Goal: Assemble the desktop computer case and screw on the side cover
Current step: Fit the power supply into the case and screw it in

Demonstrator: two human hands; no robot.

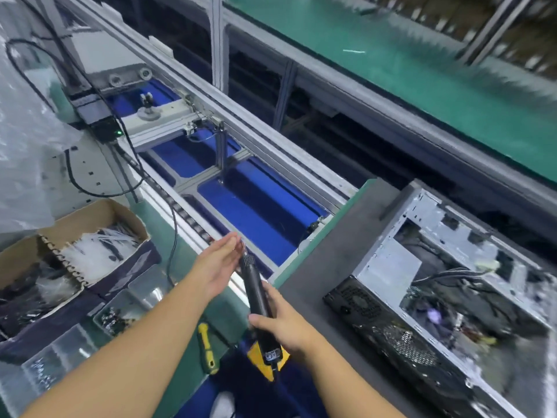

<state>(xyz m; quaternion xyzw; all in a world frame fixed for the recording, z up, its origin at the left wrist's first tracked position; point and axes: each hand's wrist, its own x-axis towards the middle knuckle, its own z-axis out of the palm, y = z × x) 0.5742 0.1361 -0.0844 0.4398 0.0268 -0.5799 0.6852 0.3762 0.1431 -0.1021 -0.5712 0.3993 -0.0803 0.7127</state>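
One box (99, 211) of bags (96, 251), case (388, 267) holding cables (446, 274)

Conveyor frame (271, 149): pale aluminium rails running diagonally, blue panels (256, 212) beneath.
Far bench (422, 70): green top, beyond the conveyor.
Light: even, cool.

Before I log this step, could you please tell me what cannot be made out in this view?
Head view only.
- Electric screwdriver tip: tiny, against the left hand; any screw there is unclear.
- Computer case interior: motion-blurred, cut off by right and bottom edges.
- Cardboard box contents: blurred, too small.
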